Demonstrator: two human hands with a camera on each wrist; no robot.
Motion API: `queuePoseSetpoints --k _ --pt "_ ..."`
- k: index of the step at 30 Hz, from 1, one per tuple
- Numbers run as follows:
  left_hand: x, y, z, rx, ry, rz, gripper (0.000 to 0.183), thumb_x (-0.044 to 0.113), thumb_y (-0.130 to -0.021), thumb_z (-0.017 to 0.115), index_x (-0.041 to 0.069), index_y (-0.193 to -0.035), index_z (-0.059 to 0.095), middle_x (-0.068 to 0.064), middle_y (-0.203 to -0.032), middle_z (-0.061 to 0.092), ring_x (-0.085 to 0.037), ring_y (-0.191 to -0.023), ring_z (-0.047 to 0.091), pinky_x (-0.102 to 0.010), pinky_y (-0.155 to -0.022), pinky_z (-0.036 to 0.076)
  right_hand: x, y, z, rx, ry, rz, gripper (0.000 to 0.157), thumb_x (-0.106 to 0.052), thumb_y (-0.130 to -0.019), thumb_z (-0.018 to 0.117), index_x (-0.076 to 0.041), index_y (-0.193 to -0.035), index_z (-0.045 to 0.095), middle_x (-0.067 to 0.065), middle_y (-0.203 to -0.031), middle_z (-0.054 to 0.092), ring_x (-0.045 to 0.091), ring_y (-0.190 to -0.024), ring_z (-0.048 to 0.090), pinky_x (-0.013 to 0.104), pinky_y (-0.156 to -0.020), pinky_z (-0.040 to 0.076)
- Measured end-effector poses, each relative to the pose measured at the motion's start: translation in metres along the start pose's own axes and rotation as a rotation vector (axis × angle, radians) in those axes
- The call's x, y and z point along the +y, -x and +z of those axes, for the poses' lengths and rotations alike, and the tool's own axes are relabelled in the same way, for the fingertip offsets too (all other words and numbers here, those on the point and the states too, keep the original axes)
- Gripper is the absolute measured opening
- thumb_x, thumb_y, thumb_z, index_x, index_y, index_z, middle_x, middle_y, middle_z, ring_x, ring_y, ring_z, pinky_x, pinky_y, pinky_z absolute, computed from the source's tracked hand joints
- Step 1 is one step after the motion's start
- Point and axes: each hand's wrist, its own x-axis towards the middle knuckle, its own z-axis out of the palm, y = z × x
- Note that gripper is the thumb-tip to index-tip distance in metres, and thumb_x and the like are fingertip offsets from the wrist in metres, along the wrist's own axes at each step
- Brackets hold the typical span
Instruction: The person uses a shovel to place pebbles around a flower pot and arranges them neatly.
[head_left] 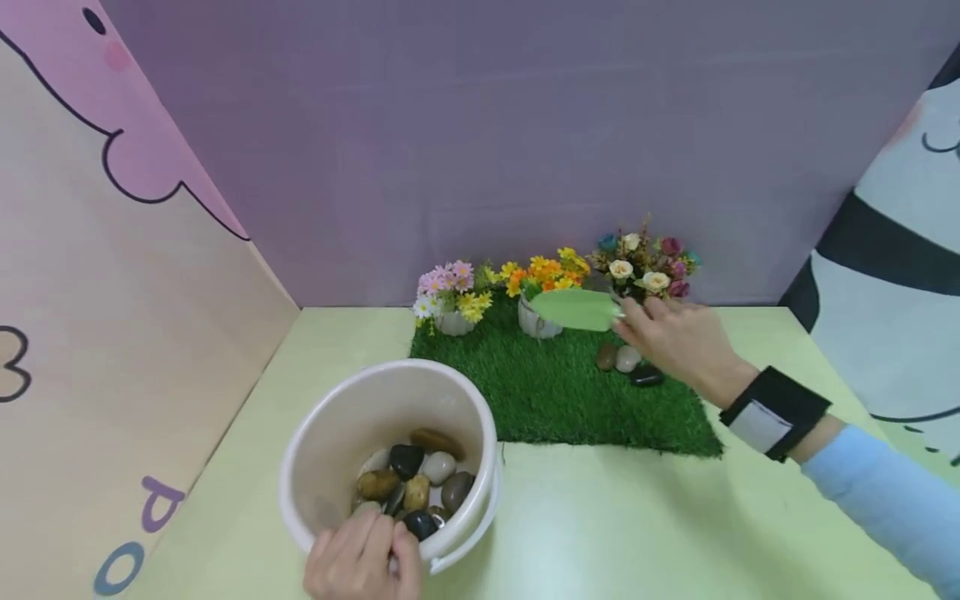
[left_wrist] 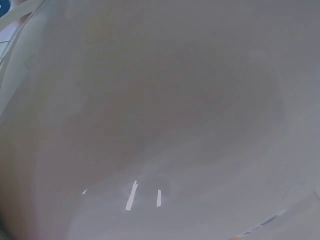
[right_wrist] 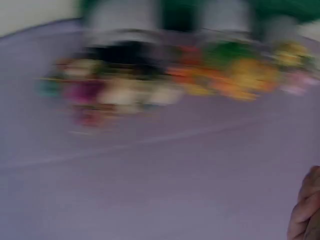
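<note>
Forearm (head_left: pixel 873 487) outstretched, right grip (head_left: pixel 678 343) clasps green trowel (head_left: pixel 576 309) aloft; left grip (head_left: pixel 363 557) clutches bucket's rim (head_left: pixel 487 433).

head cam bright, fairly even, soft glare on tabletop (head_left: pixel 558 492), faint soft shadow toward R, L wrist cam dim, low contrast, sharp white glints on pale surface (left_wrist: pixel 165 100), R wrist cam dim, flowers (right_wrist: pixel 240 77) badly motion-blurred

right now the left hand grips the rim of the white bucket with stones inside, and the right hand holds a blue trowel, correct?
Not quite: the trowel in the right hand is light green, not blue, as the head view shows. The left hand does grip the rim of the white bucket, with stones inside.
</note>
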Motion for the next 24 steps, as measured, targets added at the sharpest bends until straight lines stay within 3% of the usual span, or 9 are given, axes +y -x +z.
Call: queuePoseSetpoints --k 1,2,5,7,11,13,17,20,24 --pt "-0.002 0.001 0.002 0.043 -0.004 0.014 0.026 0.014 -0.067 0.040 0.013 -0.044 0.029 0.003 -0.046 0.030 -0.009 -0.041 0.014 -0.022 -0.043 0.009 -0.015 -0.020 -0.005 0.089 -0.010 -0.064 0.040 -0.033 -0.098 0.030 -0.003 -0.083 0.053 0.001 -0.050 0.038 0.009 -0.037 0.023 0.021 -0.034 0.017" --pt "-0.004 0.002 0.004 0.076 -0.013 0.026 0.027 0.014 -0.068 0.040 0.013 -0.044 0.028 0.002 -0.045 0.029 -0.010 -0.040 0.014 -0.022 -0.042 0.008 -0.030 -0.040 -0.011 0.134 -0.015 -0.135 0.037 -0.033 -0.097 0.035 -0.004 -0.087 0.055 0.001 -0.053 0.044 0.009 -0.037 0.028 0.020 -0.034 0.022" --pt "-0.008 0.004 0.006 0.118 -0.037 0.048 0.029 0.016 -0.070 0.040 0.013 -0.044 0.027 0.003 -0.045 0.027 -0.011 -0.040 0.014 -0.022 -0.042 0.008 -0.078 -0.093 -0.023 0.176 0.039 -0.343 0.029 -0.030 -0.095 0.043 -0.007 -0.092 0.059 0.000 -0.061 0.056 0.008 -0.043 0.045 0.017 -0.039 0.035" --pt "-0.009 0.005 0.006 0.122 -0.046 0.063 0.029 0.016 -0.070 0.040 0.013 -0.045 0.026 0.003 -0.045 0.026 -0.012 -0.039 0.015 -0.023 -0.042 0.008 -0.110 -0.122 -0.027 0.114 0.107 -0.460 0.024 -0.029 -0.093 0.045 -0.009 -0.092 0.060 -0.002 -0.067 0.060 0.007 -0.049 0.050 0.016 -0.044 0.040" --pt "-0.008 0.003 0.007 0.116 -0.037 0.087 0.026 0.014 -0.067 0.040 0.013 -0.045 0.026 0.003 -0.046 0.026 -0.013 -0.038 0.019 -0.022 -0.043 0.009 -0.169 -0.159 -0.024 -0.160 0.186 -0.629 0.019 -0.017 -0.090 0.042 -0.022 -0.076 0.054 -0.011 -0.060 0.048 0.002 -0.049 0.039 0.016 -0.044 0.035" --pt "-0.006 0.002 0.008 0.108 -0.029 0.089 0.025 0.013 -0.066 0.040 0.013 -0.046 0.026 0.003 -0.047 0.027 -0.013 -0.039 0.020 -0.022 -0.043 0.010 -0.192 -0.170 -0.017 -0.319 0.221 -0.659 0.025 -0.014 -0.089 0.041 -0.023 -0.067 0.048 -0.011 -0.058 0.042 0.004 -0.048 0.033 0.017 -0.041 0.033" --pt "-0.003 0.002 0.010 0.094 -0.033 0.092 0.023 0.012 -0.066 0.041 0.013 -0.047 0.028 0.004 -0.048 0.026 -0.013 -0.039 0.022 -0.021 -0.044 0.011 -0.218 -0.176 0.004 -0.588 0.360 -0.636 0.029 -0.014 -0.089 0.043 -0.023 -0.064 0.053 -0.011 -0.061 0.048 0.010 -0.043 0.036 0.025 -0.035 0.032" --pt "-0.002 0.001 0.009 0.077 -0.046 0.090 0.022 0.012 -0.066 0.041 0.013 -0.047 0.029 0.004 -0.048 0.026 -0.014 -0.038 0.023 -0.021 -0.044 0.011 -0.226 -0.170 0.018 -0.685 0.427 -0.640 0.028 -0.018 -0.091 0.044 -0.025 -0.069 0.060 -0.011 -0.068 0.055 0.014 -0.039 0.039 0.031 -0.030 0.027" --pt "-0.004 0.001 0.005 0.060 -0.058 0.079 0.021 0.013 -0.065 0.041 0.013 -0.047 0.029 0.004 -0.047 0.027 -0.014 -0.039 0.024 -0.021 -0.044 0.011 -0.232 -0.157 0.029 -0.774 0.409 -0.676 0.025 -0.025 -0.091 0.046 -0.030 -0.077 0.066 -0.012 -0.075 0.062 0.016 -0.044 0.047 0.036 -0.026 0.024"
